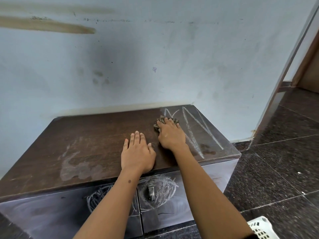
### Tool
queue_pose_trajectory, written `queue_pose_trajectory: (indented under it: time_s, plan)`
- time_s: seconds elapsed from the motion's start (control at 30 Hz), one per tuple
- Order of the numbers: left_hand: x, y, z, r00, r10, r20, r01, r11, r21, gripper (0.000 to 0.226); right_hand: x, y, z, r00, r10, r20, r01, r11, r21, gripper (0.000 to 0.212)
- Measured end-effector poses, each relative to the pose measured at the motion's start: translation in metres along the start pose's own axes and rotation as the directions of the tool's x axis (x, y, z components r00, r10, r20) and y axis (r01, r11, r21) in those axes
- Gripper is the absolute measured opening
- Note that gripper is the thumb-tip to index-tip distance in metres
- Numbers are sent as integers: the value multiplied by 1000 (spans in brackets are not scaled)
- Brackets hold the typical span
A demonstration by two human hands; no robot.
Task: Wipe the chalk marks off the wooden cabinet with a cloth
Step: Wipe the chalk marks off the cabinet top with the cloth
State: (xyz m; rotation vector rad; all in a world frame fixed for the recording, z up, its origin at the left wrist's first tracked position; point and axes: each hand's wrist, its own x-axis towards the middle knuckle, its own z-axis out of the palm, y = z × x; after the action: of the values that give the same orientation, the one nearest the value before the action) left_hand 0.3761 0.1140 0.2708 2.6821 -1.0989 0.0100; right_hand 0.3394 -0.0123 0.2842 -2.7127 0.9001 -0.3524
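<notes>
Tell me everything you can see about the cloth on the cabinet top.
The cloth is a small, crumpled rag, brownish-grey with a darker pattern, and looks like soft fabric. It lies bunched on the dark wooden cabinet top, toward the back right, at the foot of the white chalk lines that are drawn there. The right hand presses on it from above, fingers spread over it, so only its far and left edges show. The left hand rests flat on the wood beside it and does not touch it.

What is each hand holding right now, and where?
The right hand presses the crumpled cloth from above. The left hand holds nothing, flat on the cabinet top.
</notes>
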Motion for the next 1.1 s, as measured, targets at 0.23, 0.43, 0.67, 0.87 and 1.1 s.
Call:
queue_pose_trajectory:
  time_s: [0.23, 0.43, 0.67, 0.87, 1.1]
  plan:
    - [1, 0, 2, 1000, -7, -9, 7, 1000, -9, 57, -113, 9, -2, 983, -52, -176, 59, 998, 31, 49]
    - [2, 0, 3, 1000, -8, -3, 8, 1000, 7, 57, -117, 10, -7, 991, 3, -131, 4, 998, 55, 49]
    - [1, -1, 1, 1000, -3, 16, 3, 1000, 31, 57, -38, -6, -8, 1000, -2, 28, 2, 1000, 1, 56]
    - [0, -1, -1, 999, -3, 35, 2, 1000, 21, 56, -65, 18, -10, 997, -52, -57, 53, 998, 19, 51]
    - [-1, -2, -4, 996, 1, 88, -1, 1000, 5, 62, -114, 75, -30, 988, 75, -137, -71, 997, 33, 45]
